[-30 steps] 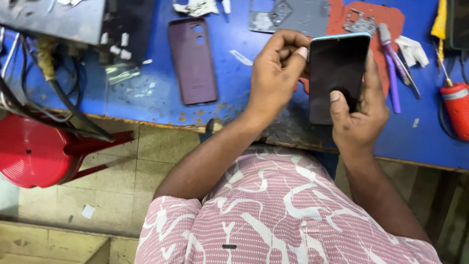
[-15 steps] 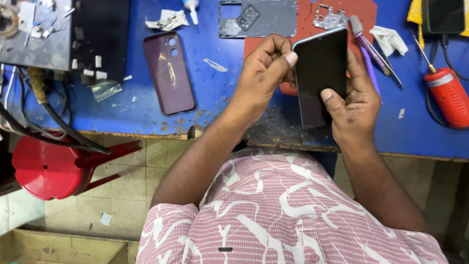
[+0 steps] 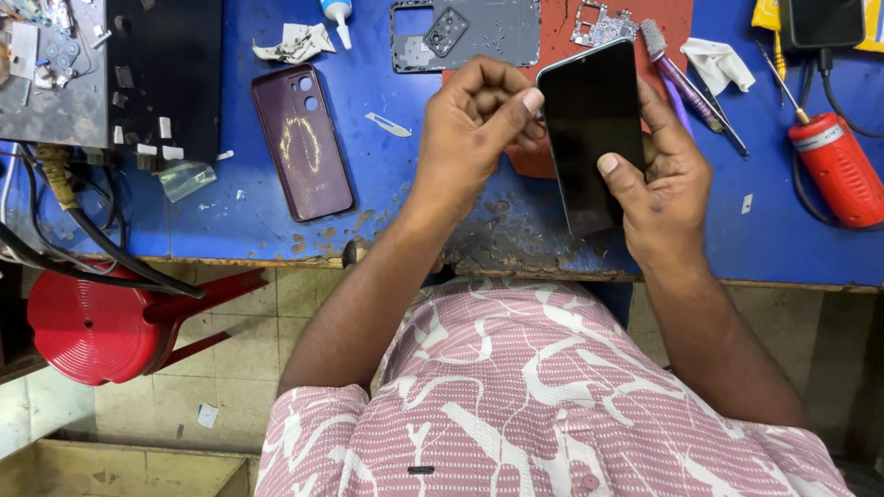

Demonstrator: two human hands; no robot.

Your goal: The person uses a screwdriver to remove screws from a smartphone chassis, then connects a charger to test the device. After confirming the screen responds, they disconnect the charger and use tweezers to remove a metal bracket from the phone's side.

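Since half a second before, the purple back cover (image 3: 303, 141) had slid right in view, and the left hand (image 3: 481, 129) kept its fingertips pinched at the edge of the black phone (image 3: 591, 136). The right hand (image 3: 661, 189) gripped that phone upright above the blue bench (image 3: 396, 198), thumb on the glass. Open bench lay between cover and hands. What the left fingertips pinched was hidden.
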